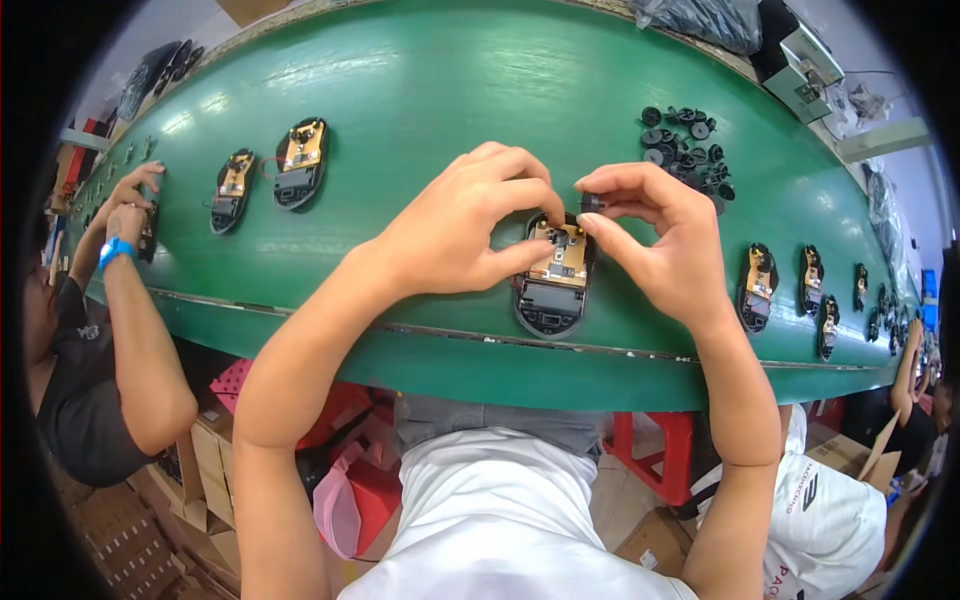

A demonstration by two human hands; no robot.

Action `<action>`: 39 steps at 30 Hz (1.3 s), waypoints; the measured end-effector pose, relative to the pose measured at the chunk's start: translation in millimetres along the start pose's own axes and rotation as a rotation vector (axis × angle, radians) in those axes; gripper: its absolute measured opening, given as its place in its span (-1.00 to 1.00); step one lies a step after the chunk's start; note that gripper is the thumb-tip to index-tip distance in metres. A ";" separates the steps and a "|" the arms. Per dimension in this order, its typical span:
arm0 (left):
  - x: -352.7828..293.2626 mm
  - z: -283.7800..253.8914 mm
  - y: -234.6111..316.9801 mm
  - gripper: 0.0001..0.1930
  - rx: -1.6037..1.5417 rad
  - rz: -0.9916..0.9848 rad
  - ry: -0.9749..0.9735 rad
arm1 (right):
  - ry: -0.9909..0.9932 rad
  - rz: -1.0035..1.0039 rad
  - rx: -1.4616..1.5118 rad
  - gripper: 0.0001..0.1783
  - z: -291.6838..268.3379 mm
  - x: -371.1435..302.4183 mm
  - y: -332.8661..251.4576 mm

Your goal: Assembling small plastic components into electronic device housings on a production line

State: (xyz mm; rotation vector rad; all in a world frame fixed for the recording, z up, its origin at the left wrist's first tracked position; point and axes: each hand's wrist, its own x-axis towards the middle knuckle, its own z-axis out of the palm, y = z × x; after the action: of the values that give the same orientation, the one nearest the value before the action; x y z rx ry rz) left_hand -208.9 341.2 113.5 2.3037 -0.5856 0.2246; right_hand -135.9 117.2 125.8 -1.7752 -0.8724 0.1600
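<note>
In front of me on the green work surface lies an opened computer mouse (pixel 552 298), its tan circuit board bared and its black battery bay toward me. My left hand (pixel 465 220) steadies it, thumb on the board and fingers curled at the far end. Just above that far end, my right hand (pixel 655 230) pinches a small black scroll wheel (pixel 591 203) between thumb and fingers. A loose pile of black scroll wheels (pixel 690 150) lies beyond my right hand.
Two opened mice (pixel 302 165) rest to the left, and several more (pixel 758 288) are spread along the right. A co-worker's hand (pixel 126 222) with a blue wristband works at the far left. Red stools (pixel 650 455) and cardboard boxes (pixel 210 460) stand below the green table (pixel 450 90).
</note>
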 end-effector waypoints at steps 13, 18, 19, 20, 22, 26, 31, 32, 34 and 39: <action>-4.0 17.0 -1.5 -0.80 0.017 -0.060 0.194 | -0.030 -0.187 -0.268 -0.75 17.4 -5.8 -3.4; -6.0 20.0 -2.3 -0.79 0.017 -0.063 0.209 | -0.049 -0.199 -0.331 -0.77 15.9 -5.6 1.5; -5.8 19.3 -1.7 -0.78 0.013 -0.065 0.203 | -0.053 -0.201 -0.350 -0.76 14.7 -5.0 -0.7; -5.3 18.9 -1.9 -0.78 0.005 -0.076 0.203 | -0.064 -0.192 -0.347 -0.76 14.5 -4.4 -2.0; -4.1 19.2 -2.1 -0.77 0.002 -0.057 0.193 | -0.067 -0.229 -0.382 -0.75 13.9 -4.5 -4.1; -3.6 24.9 -11.4 -0.81 -0.043 -0.005 0.275 | -0.148 -0.309 -0.479 -0.77 12.3 3.2 -7.8; -1.0 15.1 -2.2 -0.79 -0.090 -0.018 0.175 | -0.243 -0.178 -0.435 -0.77 1.6 6.2 -2.4; -3.7 13.5 4.4 -0.79 -0.131 -0.010 0.225 | -0.258 -0.075 -0.329 -0.75 -0.2 4.9 0.0; -6.9 14.3 7.6 -0.79 -0.169 -0.012 0.275 | -0.260 -0.061 -0.319 -0.74 2.0 1.4 -1.0; -6.9 22.0 2.3 -0.82 -0.079 -0.061 0.256 | -0.276 0.048 -0.219 -0.73 3.2 0.9 -3.8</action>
State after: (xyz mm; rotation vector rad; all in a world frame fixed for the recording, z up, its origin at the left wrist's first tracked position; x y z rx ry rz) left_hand -216.3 326.7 97.0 2.1683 -0.3869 0.4514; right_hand -138.7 120.7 128.1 -2.0094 -1.0775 0.3585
